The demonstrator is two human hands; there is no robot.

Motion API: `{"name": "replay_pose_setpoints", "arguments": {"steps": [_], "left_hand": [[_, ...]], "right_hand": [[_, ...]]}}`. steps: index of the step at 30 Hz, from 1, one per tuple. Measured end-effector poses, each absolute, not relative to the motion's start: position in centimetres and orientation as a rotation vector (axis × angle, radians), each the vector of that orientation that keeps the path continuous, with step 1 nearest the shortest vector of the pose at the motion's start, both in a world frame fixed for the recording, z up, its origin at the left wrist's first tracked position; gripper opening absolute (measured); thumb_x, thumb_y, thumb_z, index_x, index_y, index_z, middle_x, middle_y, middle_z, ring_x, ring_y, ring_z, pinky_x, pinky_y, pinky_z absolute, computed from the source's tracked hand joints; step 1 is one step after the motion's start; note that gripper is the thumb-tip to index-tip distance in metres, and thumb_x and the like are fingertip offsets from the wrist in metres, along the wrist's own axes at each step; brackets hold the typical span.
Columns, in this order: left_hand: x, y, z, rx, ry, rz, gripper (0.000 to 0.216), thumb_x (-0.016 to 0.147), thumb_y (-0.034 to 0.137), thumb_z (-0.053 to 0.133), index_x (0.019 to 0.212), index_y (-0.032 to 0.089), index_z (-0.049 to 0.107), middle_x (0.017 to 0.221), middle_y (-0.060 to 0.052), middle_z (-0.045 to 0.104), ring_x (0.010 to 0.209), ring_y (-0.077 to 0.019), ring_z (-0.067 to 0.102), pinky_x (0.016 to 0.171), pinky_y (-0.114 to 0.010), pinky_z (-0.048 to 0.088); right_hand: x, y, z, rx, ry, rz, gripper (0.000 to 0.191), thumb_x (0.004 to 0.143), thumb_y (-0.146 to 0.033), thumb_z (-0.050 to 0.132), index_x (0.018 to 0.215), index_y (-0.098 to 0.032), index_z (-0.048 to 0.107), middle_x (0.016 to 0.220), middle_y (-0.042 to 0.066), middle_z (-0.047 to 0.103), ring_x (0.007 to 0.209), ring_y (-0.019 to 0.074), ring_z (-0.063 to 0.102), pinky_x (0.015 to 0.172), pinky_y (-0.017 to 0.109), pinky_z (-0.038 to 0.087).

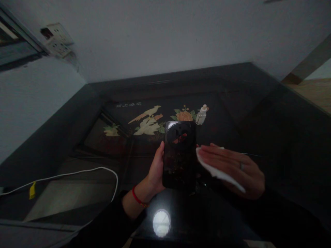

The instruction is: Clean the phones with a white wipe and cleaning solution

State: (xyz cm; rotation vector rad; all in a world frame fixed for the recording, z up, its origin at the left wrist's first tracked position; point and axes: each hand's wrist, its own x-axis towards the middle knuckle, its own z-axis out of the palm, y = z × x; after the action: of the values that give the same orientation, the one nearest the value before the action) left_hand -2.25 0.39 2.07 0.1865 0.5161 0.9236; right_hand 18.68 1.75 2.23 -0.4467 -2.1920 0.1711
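A black smartphone is held upright above the dark glossy table, its back with a large round camera ring facing me. My left hand grips it along the left edge, thumb on the side; the other fingers are hidden behind it. To the right of the phone and apart from it, my right hand presses a folded white cloth or tissue under its fingers. A small white dropper bottle stands on the table just beyond the phone.
The table has a printed bird-and-flower picture and meets the wall at its far side. A white cable with a yellow tag runs along the left. Power sockets are on the left wall. A round light reflection shines near the front.
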Motion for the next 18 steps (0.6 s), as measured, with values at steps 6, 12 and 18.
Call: {"name": "replay_pose_setpoints", "arguments": {"steps": [6, 12, 18], "left_hand": [[-2.4, -0.1, 1.5, 0.297, 0.408, 0.775, 0.075, 0.089, 0.067, 0.025, 0.127, 0.012, 0.059, 0.109, -0.016, 0.07, 0.095, -0.0281, 0.067, 0.09, -0.045, 0.045], [-2.1, -0.4, 1.2, 0.266, 0.473, 0.809, 0.067, 0.092, 0.061, 0.027, 0.129, 0.015, 0.058, 0.12, -0.015, 0.067, 0.105, -0.0291, 0.064, 0.091, -0.046, 0.046], [-1.0, -1.1, 0.3, 0.202, 0.628, 0.734, 0.054, 0.091, 0.054, 0.042, 0.123, 0.015, 0.063, 0.111, -0.013, 0.07, 0.104, -0.0282, 0.065, 0.093, -0.042, 0.047]], "right_hand": [[19.4, 2.0, 2.5, -0.843, -1.857, 0.38, 0.033, 0.097, -0.016, 0.04, 0.118, -0.024, 0.065, 0.116, 0.003, 0.07, 0.1, 0.0206, 0.07, 0.085, 0.032, 0.06], [18.1, 1.7, 2.7, -1.004, -1.723, 0.368, 0.031, 0.098, -0.021, 0.041, 0.11, -0.021, 0.069, 0.107, 0.004, 0.074, 0.09, 0.0205, 0.073, 0.071, 0.026, 0.061], [17.1, 2.3, 2.7, -0.707, -2.018, 0.201, 0.041, 0.095, -0.014, 0.041, 0.135, -0.012, 0.05, 0.131, 0.014, 0.06, 0.127, 0.0228, 0.053, 0.105, 0.041, 0.048]]}}
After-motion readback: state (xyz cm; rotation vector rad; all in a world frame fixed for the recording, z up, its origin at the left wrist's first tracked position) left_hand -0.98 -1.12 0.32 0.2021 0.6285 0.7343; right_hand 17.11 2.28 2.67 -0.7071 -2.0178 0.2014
